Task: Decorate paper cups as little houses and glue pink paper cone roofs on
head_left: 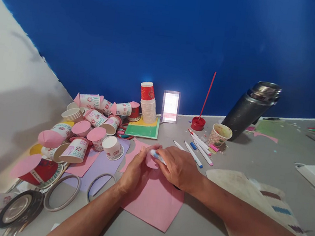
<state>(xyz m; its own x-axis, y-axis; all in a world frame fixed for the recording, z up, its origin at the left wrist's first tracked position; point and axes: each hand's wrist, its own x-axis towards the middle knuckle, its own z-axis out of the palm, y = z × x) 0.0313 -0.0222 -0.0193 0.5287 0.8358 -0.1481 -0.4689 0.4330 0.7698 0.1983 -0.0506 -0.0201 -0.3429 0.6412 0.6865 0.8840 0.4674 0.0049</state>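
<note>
Between the thumb and fingers of my left hand is a small pink paper piece, curved and partly covered by both hands. My right hand grips a white tube with blue print, its tip resting at or just over the pink paper piece. Under both hands a larger pink paper sheet lies on the grey table. Left of them stands an upside-down white paper cup with drawn patterns, on a lilac sheet. Uncapped-looking markers lie just beyond my right hand.
Several decorated paper cups with pink tops crowd the left side, near tape rolls. A cup stack stands on a green book. A dark flask, a patterned cup and a stained cloth are right.
</note>
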